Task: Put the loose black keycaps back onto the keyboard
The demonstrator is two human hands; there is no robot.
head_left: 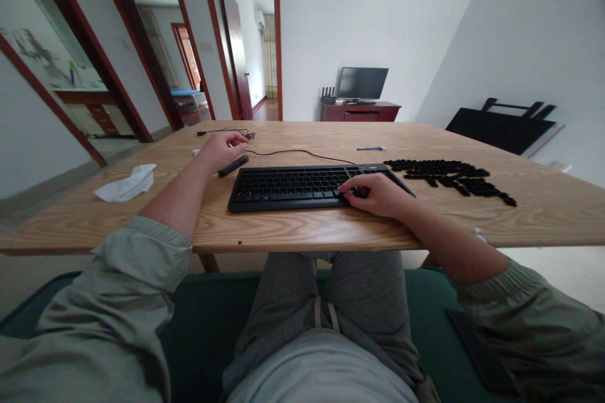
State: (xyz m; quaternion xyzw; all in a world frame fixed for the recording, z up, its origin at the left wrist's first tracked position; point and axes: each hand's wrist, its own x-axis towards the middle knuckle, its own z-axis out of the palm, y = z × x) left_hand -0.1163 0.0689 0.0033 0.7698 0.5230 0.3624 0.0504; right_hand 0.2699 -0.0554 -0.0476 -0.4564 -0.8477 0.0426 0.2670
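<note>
Right fingers (352,192) curled onto matte keys of black plastic keyboard (283,190), grip unclear | left fingers (237,140) curled, grip unclear, just above black oblong piece (233,165) | thin cable (302,152) beside | loose black keycaps (449,175) heaped right of keyboard on grained wooden desk (302,230)

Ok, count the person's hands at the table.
2. The left hand is at the left of the wooden table, just above a black oblong device. The right hand has its fingers on the right end of the black keyboard. None appear hidden.
</note>
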